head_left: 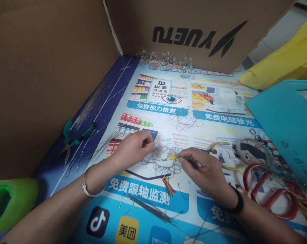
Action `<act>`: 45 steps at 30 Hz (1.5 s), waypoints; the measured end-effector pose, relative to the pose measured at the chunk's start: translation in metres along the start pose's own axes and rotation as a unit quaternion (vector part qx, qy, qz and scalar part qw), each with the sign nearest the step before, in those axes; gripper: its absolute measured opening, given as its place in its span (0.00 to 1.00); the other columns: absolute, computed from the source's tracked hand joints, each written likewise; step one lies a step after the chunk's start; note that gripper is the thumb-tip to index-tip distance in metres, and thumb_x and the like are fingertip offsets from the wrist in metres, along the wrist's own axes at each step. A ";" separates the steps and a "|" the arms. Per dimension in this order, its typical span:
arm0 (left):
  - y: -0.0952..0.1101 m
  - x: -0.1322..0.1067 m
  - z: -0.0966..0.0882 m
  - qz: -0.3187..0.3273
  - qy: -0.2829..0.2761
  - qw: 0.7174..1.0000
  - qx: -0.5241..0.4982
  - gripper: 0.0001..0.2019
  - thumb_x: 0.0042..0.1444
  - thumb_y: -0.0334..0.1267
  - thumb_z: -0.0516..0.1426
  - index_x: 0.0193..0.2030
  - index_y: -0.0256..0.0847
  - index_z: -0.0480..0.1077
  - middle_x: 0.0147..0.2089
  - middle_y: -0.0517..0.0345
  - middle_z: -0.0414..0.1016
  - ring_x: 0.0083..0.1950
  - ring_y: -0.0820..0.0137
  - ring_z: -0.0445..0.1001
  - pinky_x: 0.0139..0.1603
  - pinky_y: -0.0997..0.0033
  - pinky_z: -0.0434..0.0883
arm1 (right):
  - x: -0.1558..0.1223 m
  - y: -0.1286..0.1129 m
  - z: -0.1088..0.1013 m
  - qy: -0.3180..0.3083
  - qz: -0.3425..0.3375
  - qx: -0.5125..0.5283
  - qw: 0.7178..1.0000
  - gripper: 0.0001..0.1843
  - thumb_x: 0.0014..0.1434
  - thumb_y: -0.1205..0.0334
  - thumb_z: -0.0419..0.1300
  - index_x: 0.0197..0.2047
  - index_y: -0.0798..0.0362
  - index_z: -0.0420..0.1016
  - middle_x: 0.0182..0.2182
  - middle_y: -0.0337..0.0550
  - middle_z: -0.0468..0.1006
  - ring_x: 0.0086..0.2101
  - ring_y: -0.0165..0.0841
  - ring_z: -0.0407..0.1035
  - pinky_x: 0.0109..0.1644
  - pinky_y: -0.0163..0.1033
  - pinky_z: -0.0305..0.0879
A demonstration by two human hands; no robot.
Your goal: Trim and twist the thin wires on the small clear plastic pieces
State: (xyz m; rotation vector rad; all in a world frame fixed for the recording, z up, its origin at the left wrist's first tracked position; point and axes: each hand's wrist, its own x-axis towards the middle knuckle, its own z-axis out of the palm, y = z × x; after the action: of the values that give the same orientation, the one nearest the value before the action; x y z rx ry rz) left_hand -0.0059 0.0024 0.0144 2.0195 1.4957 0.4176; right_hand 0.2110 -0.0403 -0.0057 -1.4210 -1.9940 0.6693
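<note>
My left hand (137, 146) is closed in a pinch at the left side of a tangle of thin looped wire (166, 162); the wire at its fingertips is too fine to follow. My right hand (204, 169) is closed at the right side of this tangle. A short green strand (180, 157) shows at its thumb and forefinger. Several red, yellow and green strands (168, 188) lie just below the loops. Farther back, another looped wire piece (186, 118) rests on the printed poster (191, 132).
Teal-handled pliers (73, 137) and loose straight wires (91, 101) lie left. Red-handled scissors (283, 200), yellow-handled pliers (224, 145) and a clear roll (247, 152) sit right. Cardboard walls (133, 27) stand behind and left. Dark wires (150, 206) lie in front; wire pieces (166, 57) at back.
</note>
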 end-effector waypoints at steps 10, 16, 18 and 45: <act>0.006 -0.002 -0.002 -0.007 -0.026 0.999 -0.043 0.05 0.52 0.33 0.52 0.26 0.39 0.64 0.22 0.64 0.66 0.23 0.77 0.62 0.24 0.76 0.56 | -0.006 0.000 -0.002 -0.001 -0.032 0.005 0.999 0.05 0.55 0.67 0.54 0.31 0.51 0.71 0.25 0.37 0.74 0.24 0.27 0.66 0.28 0.32 0.61; 0.002 -0.003 0.002 0.002 -0.029 0.999 -0.043 0.05 0.54 0.34 0.51 0.28 0.39 0.63 0.23 0.66 0.66 0.23 0.78 0.61 0.24 0.76 0.56 | -0.008 0.000 -0.002 -0.002 -0.048 0.007 0.999 0.04 0.54 0.68 0.55 0.32 0.51 0.70 0.25 0.36 0.74 0.24 0.26 0.66 0.28 0.31 0.61; 0.002 -0.003 0.003 0.004 -0.030 0.999 -0.043 0.04 0.54 0.34 0.51 0.29 0.40 0.63 0.23 0.66 0.66 0.23 0.78 0.61 0.25 0.76 0.55 | -0.009 0.000 -0.003 -0.002 -0.049 0.008 0.999 0.04 0.54 0.68 0.55 0.32 0.51 0.70 0.25 0.36 0.74 0.24 0.26 0.66 0.28 0.31 0.62; -0.002 -0.002 0.008 0.037 0.005 0.998 -0.057 0.04 0.55 0.33 0.52 0.30 0.38 0.65 0.25 0.65 0.67 0.25 0.79 0.63 0.26 0.78 0.59 | -0.032 -0.008 -0.002 -0.013 -0.079 0.046 0.996 0.07 0.54 0.73 0.55 0.34 0.51 0.68 0.27 0.37 0.74 0.25 0.25 0.67 0.28 0.29 0.62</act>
State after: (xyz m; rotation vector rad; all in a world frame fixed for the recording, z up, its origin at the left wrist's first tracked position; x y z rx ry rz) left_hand -0.0038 -0.0010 0.0070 1.9898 1.3738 0.5327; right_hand 0.2150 -0.0729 -0.0040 -1.1921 -2.0422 0.7023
